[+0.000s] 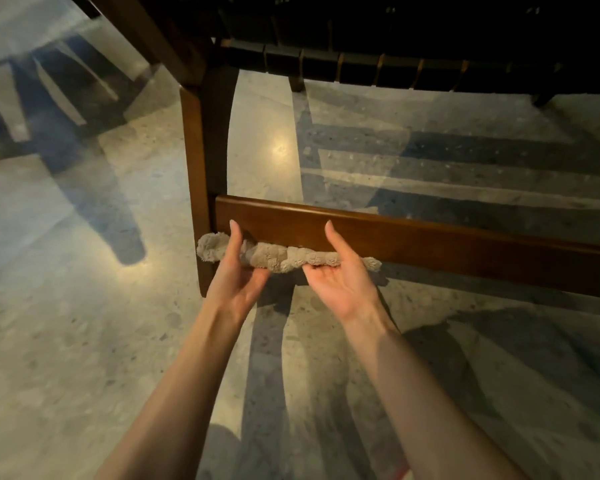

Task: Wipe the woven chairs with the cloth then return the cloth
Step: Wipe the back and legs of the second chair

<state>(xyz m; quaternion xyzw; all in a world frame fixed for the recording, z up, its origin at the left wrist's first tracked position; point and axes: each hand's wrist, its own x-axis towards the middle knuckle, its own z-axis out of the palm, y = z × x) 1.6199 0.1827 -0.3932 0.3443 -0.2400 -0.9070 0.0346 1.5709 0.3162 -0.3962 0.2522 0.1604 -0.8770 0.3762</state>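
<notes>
Below, both hands [288, 271] hold cloth [284, 258] under chair rail [430, 244].

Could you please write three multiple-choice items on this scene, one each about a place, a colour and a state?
1. Where is the cloth?
A. on the woven seat
B. against the lower rail's underside
C. flat on the floor

2. What colour is the cloth?
A. beige
B. blue
C. red

3. What shape is the cloth in?
A. spread flat
B. folded square
C. twisted into a roll

Key: 1 B, it lies along the rail's bottom edge; 2 A, pale beige pile; 3 C, a rope-like roll held by the left hand and right hand.
</notes>
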